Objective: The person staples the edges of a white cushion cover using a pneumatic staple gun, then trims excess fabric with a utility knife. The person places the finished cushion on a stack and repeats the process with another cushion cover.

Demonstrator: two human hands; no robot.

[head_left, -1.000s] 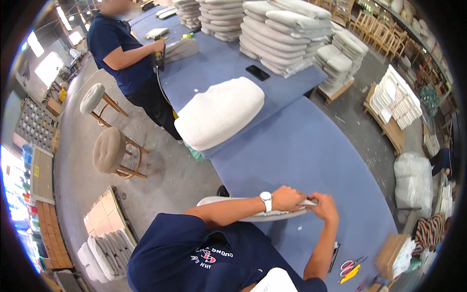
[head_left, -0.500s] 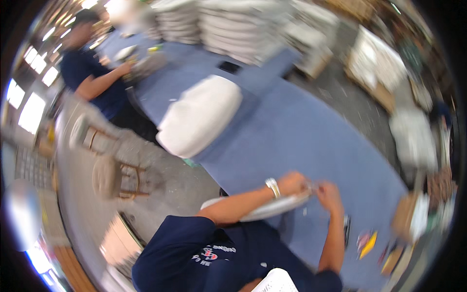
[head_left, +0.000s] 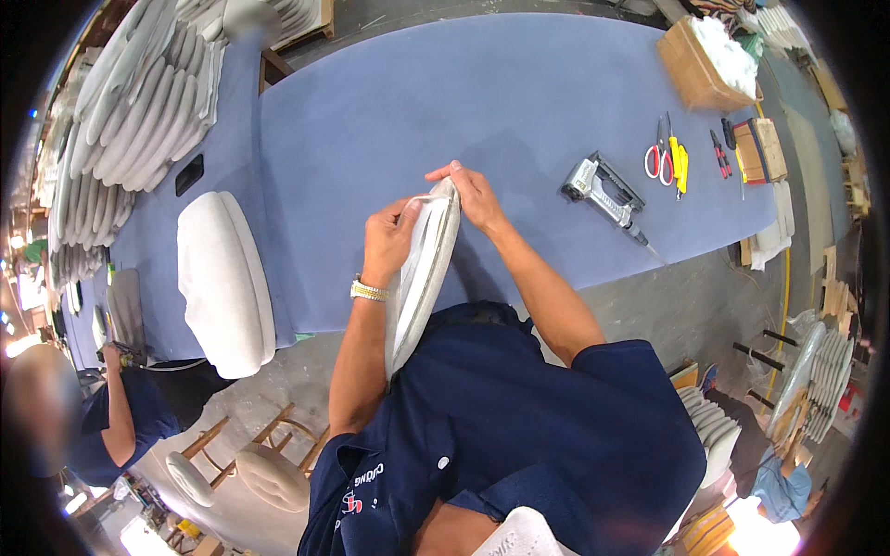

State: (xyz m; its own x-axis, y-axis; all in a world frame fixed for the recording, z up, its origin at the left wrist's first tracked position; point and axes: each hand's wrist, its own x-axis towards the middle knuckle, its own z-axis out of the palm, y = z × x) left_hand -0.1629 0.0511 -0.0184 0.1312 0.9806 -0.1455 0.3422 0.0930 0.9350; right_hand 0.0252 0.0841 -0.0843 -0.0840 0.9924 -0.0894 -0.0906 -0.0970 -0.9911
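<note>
A light grey upholstered seat cushion (head_left: 428, 278) stands on its edge between my forearms, close against my dark shirt. Its pale underside faces left, with fabric along the rim. My left hand (head_left: 389, 241), with a watch at the wrist, is closed at the upper rim, thumb and fingers pinching a thin whitish edge of the covering. Pressed against the other side near the top is my right hand (head_left: 476, 199), its fingers bent over the cushion's upper end. The fingertips behind the cushion are partly hidden.
On the blue table (head_left: 389, 102) lie a staple gun (head_left: 604, 193), scissors (head_left: 660, 159), a yellow cutter (head_left: 680, 167) and pliers (head_left: 720, 156). A box (head_left: 691, 74) stands at the far right. More cushions (head_left: 227, 287) and a phone (head_left: 189, 174) are left, near a co-worker (head_left: 120, 408).
The view has swung round, bringing the staple gun and tools into clear sight. The cushion, lying flatter before, now stands on edge. My hands, formerly together at its end, now sit on opposite sides.
</note>
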